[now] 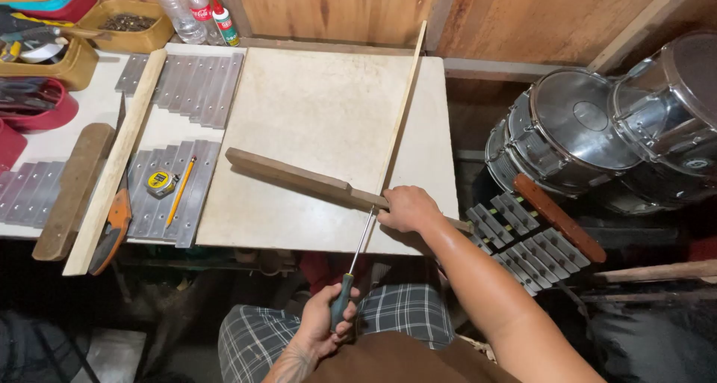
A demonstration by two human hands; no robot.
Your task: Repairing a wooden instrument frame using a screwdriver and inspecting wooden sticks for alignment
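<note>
Hands worked low in the frame: the right hand [407, 209] pinned a dark wooden bar [299, 179] on the counter [314, 114], the left hand [328, 319] gripped a screwdriver [351, 271]; keeping its tip square and the bar pressed flat seemed wise
</note>
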